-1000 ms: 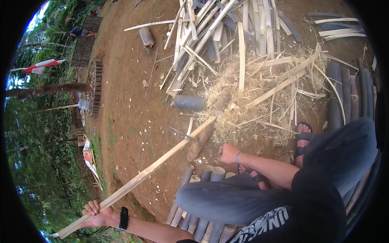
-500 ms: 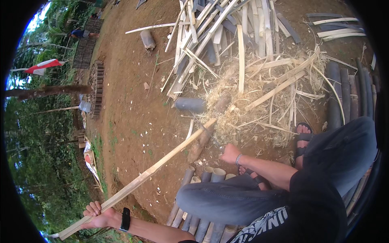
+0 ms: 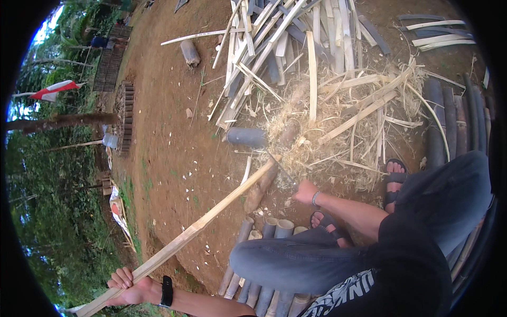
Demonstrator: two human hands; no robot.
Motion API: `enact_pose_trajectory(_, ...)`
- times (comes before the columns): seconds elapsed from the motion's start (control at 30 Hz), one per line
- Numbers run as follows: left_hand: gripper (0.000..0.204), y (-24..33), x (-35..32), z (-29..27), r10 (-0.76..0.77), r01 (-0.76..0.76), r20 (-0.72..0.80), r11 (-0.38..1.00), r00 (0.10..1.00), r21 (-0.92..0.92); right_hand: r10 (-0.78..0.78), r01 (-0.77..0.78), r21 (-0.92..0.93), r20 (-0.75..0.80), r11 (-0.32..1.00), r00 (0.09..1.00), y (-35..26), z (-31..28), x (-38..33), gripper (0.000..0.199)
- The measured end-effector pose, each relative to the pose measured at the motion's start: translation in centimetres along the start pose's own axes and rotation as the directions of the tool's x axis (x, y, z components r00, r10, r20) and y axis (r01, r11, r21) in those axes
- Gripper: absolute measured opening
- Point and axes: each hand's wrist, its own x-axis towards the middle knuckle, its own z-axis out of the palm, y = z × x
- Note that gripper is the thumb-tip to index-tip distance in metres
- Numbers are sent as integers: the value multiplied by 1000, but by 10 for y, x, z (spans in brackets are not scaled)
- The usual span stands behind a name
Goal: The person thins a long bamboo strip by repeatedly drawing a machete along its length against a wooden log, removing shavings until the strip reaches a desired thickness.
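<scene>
My left hand (image 3: 128, 288) is wrapped round the lower end of a long, pale bamboo slat (image 3: 195, 227). The slat slants up to the right, and its far end lies over a short log (image 3: 260, 193) on the ground. In my right hand (image 3: 305, 192) is a knife, its handle mostly hidden by the closed fingers. The thin knife blade (image 3: 285, 172) crosses at the slat's far end; whether it touches the wood I cannot tell. Fine bamboo shavings (image 3: 338, 142) lie heaped just beyond that end.
A big pile of split bamboo strips (image 3: 274, 42) lies at the far side. A dark bamboo piece (image 3: 247, 137) rests left of the shavings. Cut bamboo poles (image 3: 269, 228) form a low platform beneath my legs. More bamboo poles (image 3: 435, 124) stand at right; trees (image 3: 53, 211) fill the left.
The knife has slid along the slat to its far end, with my right hand moving slightly away and right. My left hand has shifted a little lower, still gripping the slat.
</scene>
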Motion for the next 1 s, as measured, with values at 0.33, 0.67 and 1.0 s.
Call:
enact_pose_trajectory(0.33,64,-3,1,-3,-9,10,-43,1000,999,26,-34,27,69,100,997,994,-12,8,-17,34)
enact_pose_trajectory(0.67,64,5,-9,2,0,4,-162,1000,987,27,-77,82,-61,73,995,994,-31,-10,-21,37)
enact_pose_trajectory(1.0,65,5,-8,14,-1,6,-158,1000,987,26,-151,145,177,20,974,988,-44,22,-41,31)
